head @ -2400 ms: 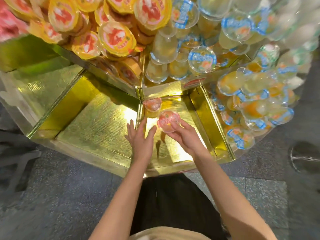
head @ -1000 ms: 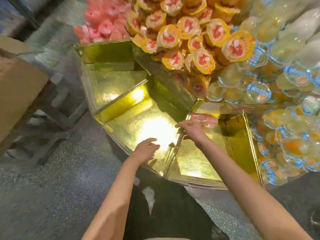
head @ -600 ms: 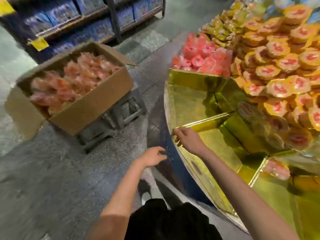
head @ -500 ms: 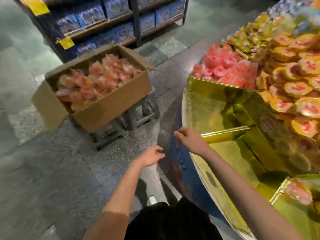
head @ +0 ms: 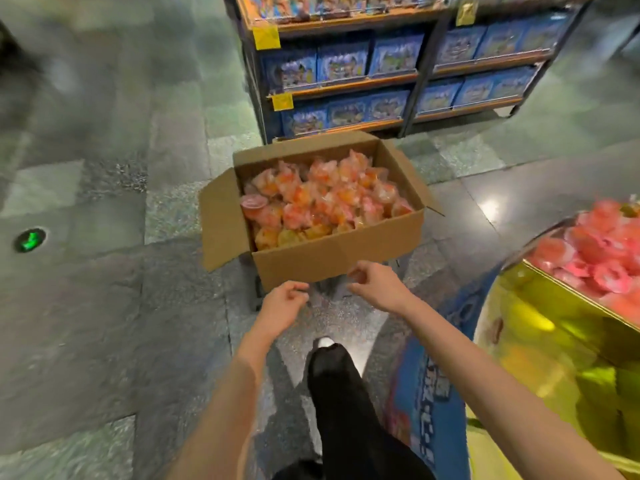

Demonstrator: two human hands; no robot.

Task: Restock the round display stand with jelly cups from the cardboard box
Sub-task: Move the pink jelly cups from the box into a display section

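Observation:
An open cardboard box (head: 339,259) stands on a low stool straight ahead, filled with several pink and orange jelly cups (head: 325,199). Both of my arms reach toward its near wall. My left hand (head: 282,306) hangs just short of the box with loosely curled fingers and holds nothing. My right hand (head: 375,284) hovers at the box's near wall, fingers also loosely curled and empty. The round display stand (head: 540,327) with gold-lined compartments lies at the right edge; one far compartment holds pink jelly cups (head: 595,258).
A shelf rack (head: 391,81) of blue packaged goods with yellow price tags stands behind the box. Grey stone floor tiles spread to the left, with a green floor light (head: 29,240). My dark trouser leg and shoe (head: 329,355) step forward between my arms.
My view swung left from the display stand to the cardboard box. My right hand let go of a jelly cup in the gold compartment, and both empty hands moved toward the box.

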